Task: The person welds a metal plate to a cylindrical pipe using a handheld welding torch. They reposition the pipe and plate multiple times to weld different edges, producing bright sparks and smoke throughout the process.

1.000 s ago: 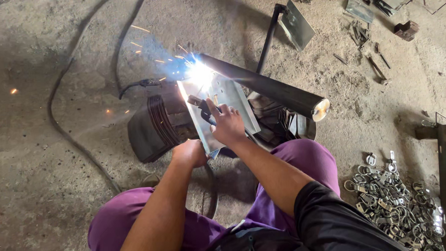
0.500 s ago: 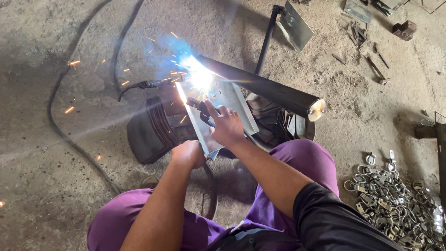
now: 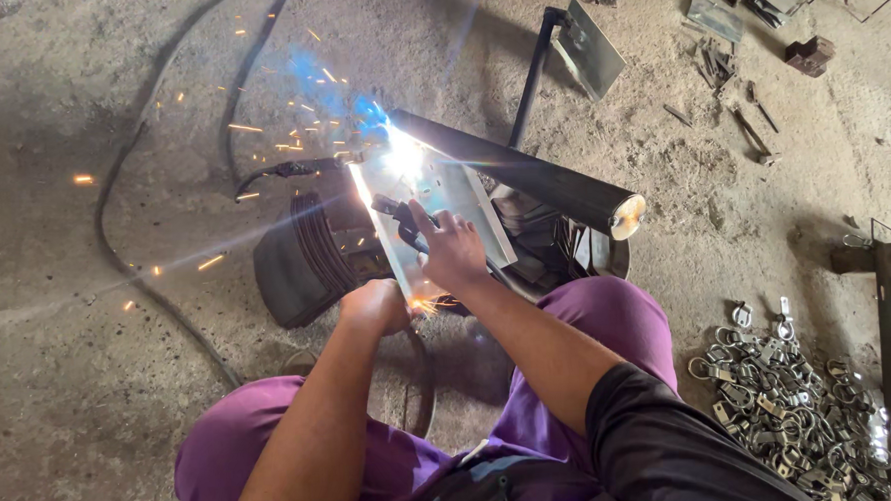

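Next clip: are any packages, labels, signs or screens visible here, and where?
None in view: no package, label, sign or screen.
What might be mistaken for one: the bare metal plate that the right hand welds on, grey and flat, with the left hand at its near edge.
Another plain grey plate on a dark post stands on the floor beyond, unmarked.

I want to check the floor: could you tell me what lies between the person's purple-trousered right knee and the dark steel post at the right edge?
In the head view, a heap of small metal rings and brackets lies there.
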